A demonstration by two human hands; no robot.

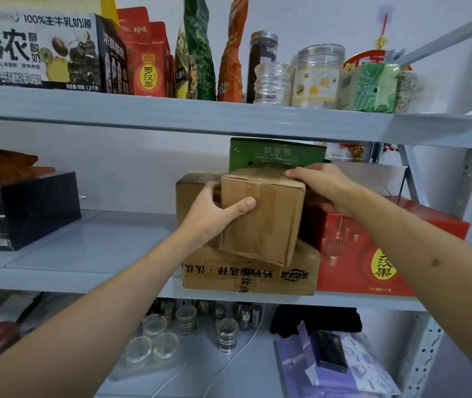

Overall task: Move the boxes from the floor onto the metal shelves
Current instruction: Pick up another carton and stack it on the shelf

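Gripping taped small box (260, 216) w/ both hands' fingers, tilted atop printed carton (250, 275) on mid shelf (85, 254)

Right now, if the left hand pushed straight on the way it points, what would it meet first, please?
Probably the brown carton standing just behind the small cardboard box that the left hand grips; the depth between them is hard to judge.

Even, soft indoor light on a wide-angle view.

The scene was bright without harsh glare; light seemed to come from above and behind the camera. Shadows pooled under the metal shelves (171, 110), dimmest on the bottom level. Shelf lines bowed toward the edges, and the corners and near forearms were soft, perhaps from compression.
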